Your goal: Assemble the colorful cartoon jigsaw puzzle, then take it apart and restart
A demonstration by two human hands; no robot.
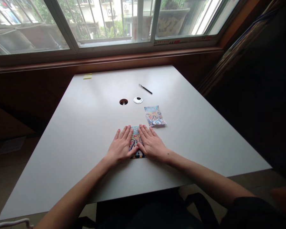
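Observation:
A small, colourful printed picture [136, 137] lies flat near the front of the white table. My left hand [122, 143] rests flat on its left side, fingers stretched forward. Over its right side lies my right hand [152, 142], also flat with the fingers extended. The two thumbs meet over the lower middle of the picture, and the palms hide its side edges. Just beyond my right fingertips is a paler printed sheet [154, 115] with a similar design, its lower edge slightly lifted.
A dark pen [145, 89] lies farther back on the white table [85, 127]. Nearer are a round hole [123, 102] in the tabletop and a silvery round cover [138, 100]. A yellow paper piece [87, 76] sits at the back left corner, below the window.

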